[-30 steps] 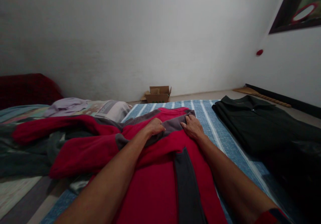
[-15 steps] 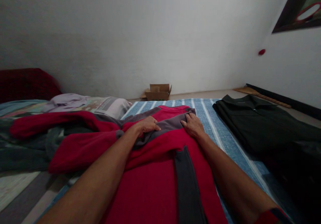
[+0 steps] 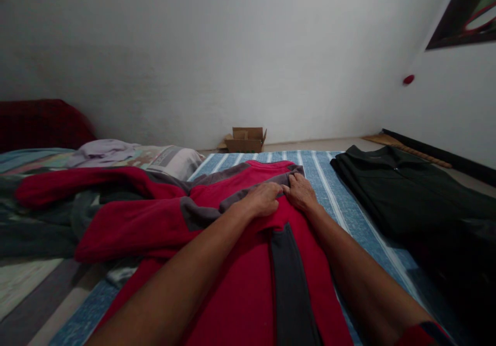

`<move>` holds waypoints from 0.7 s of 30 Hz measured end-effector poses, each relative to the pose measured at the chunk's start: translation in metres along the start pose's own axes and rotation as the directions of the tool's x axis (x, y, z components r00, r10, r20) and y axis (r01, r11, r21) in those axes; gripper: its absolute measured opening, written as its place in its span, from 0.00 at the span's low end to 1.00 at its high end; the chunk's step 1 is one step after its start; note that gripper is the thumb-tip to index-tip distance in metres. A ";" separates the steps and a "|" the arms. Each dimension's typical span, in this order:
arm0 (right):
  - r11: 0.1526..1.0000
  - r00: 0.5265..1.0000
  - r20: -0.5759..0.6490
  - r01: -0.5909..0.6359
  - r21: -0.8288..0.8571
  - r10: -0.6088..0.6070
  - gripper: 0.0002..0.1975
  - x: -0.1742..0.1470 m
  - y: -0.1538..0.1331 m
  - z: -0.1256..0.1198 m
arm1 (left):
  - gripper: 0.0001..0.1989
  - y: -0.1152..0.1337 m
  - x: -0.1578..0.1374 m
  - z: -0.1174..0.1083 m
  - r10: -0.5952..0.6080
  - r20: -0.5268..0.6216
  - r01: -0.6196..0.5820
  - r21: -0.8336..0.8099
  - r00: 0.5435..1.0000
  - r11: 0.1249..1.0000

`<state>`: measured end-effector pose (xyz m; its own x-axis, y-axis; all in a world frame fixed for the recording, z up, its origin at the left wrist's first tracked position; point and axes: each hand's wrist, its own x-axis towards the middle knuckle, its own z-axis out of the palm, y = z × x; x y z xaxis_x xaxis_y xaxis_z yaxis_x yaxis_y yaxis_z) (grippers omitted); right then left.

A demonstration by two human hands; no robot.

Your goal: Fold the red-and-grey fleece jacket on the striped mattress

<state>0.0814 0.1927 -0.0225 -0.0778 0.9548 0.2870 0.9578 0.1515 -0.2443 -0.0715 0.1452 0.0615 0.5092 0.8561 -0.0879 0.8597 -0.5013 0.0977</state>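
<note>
Head view: a red-and-grey top (image 3: 236, 294) lies part-folded on the striped sheet (image 3: 320, 162), left hand (image 3: 264, 199) and right hand (image 3: 302, 192) resting close together below its collar (image 3: 271, 164).
Whether either hand clamps cloth or merely presses, I cannot tell. The right side looks folded inward; both sleeves (image 3: 132, 227) stick out leftward and the body is not yet doubled up.
</note>
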 end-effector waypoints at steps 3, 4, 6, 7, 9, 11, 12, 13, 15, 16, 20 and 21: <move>1.000 1.000 -0.002 -0.004 0.010 0.004 0.20 0.001 0.001 0.002 | 0.18 0.000 0.004 0.009 0.014 0.122 -0.013 -0.014 0.992 1.000; 1.000 1.000 -0.007 -0.005 0.012 0.005 0.20 0.001 0.001 0.002 | 0.19 -0.002 0.004 0.010 0.007 0.138 -0.006 -0.013 0.990 1.000; 1.000 1.000 -0.012 -0.005 0.006 0.005 0.19 0.000 0.001 0.002 | 0.21 -0.006 0.004 0.013 0.002 0.148 0.000 -0.017 0.989 1.000; 1.000 1.000 -0.012 -0.004 -0.001 0.004 0.19 0.000 0.001 0.002 | 0.22 -0.008 0.003 0.014 -0.003 0.155 0.005 -0.017 0.988 1.000; 1.000 1.000 -0.010 0.000 -0.019 0.000 0.20 -0.001 0.000 0.001 | 0.26 -0.010 0.002 0.016 -0.028 0.169 0.031 -0.018 0.985 0.999; 0.999 1.000 -0.010 0.002 -0.032 -0.002 0.20 -0.001 0.000 0.000 | 0.30 -0.011 0.001 0.019 -0.056 0.194 0.061 -0.023 0.980 0.998; 0.999 1.000 -0.009 0.004 -0.036 -0.004 0.20 -0.001 0.000 0.000 | 0.31 -0.012 0.000 0.020 -0.065 0.201 0.071 -0.025 0.977 0.997; 0.999 1.000 -0.009 0.006 -0.039 -0.006 0.20 -0.001 -0.001 0.000 | 0.32 -0.013 0.001 0.021 -0.067 0.203 0.075 -0.030 0.977 0.997; 0.999 1.000 -0.007 0.015 -0.044 -0.016 0.19 -0.002 -0.001 -0.002 | 0.30 -0.014 0.001 0.023 -0.053 0.179 0.063 -0.047 0.982 0.997; 0.999 1.000 -0.008 0.020 -0.046 -0.021 0.19 -0.003 -0.001 -0.004 | 0.29 -0.014 0.001 0.024 -0.042 0.151 0.051 -0.057 0.988 0.997; 0.997 0.997 -0.019 0.078 -0.002 -0.078 0.15 -0.010 -0.006 -0.011 | 0.20 -0.013 -0.006 0.025 -0.030 0.035 0.032 -0.079 0.999 0.996; 0.992 0.992 -0.017 0.124 0.038 -0.123 0.14 -0.014 -0.009 -0.013 | 0.18 -0.012 -0.010 0.023 -0.037 0.014 0.038 -0.080 0.999 0.996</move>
<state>0.0778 0.1751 -0.0125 -0.1904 0.9245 0.3301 0.9297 0.2778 -0.2417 -0.0859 0.1399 0.0379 0.4779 0.8721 -0.1056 0.8724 -0.4571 0.1731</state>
